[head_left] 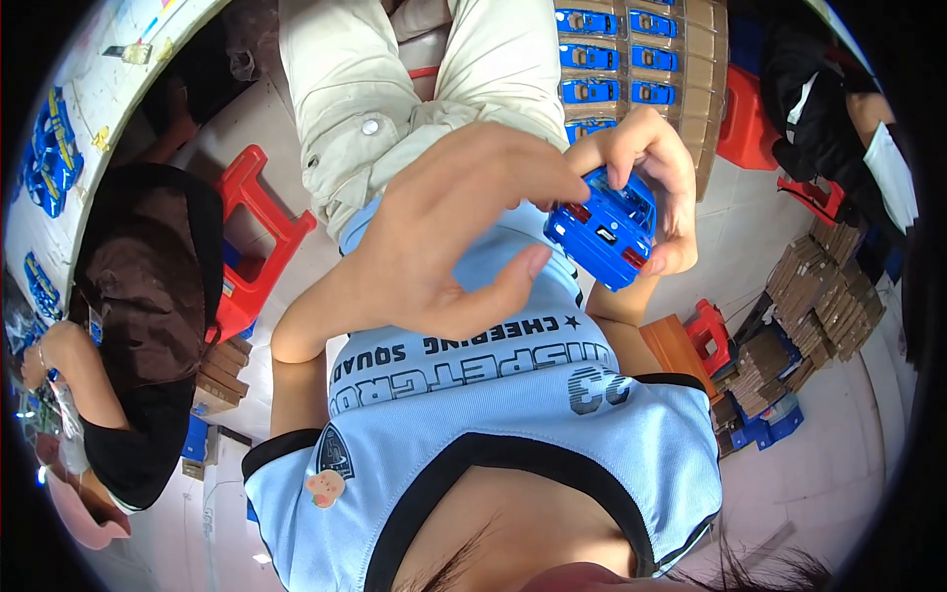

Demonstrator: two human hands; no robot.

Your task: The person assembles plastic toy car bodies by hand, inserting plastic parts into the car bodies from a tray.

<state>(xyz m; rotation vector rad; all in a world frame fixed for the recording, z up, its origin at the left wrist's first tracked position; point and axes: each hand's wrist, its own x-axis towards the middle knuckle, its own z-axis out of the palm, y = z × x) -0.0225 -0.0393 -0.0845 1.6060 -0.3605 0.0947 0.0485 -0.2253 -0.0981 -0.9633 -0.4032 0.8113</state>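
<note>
A shiny blue toy car (610, 237), with dark red tail lights and a small dark badge at its rear, is tilted up in front of my chest. My right hand (656, 163) is closed around its side and edge, fingers and thumb on the body. Beside it, my left hand (444, 232) has its thumb and fingers apart. Its fingertips reach the car's near left corner; whether they touch is hard to tell. The thumb is clear of the car.
A brown cardboard tray (639, 94) beyond my lap holds rows of blue toy cars. At left, a white table (99, 104) carries blue car parts. Red stools (258, 232) stand around. A person in dark clothes (148, 286) sits at left, another at far right. Stacked cardboard (824, 286) lies at right.
</note>
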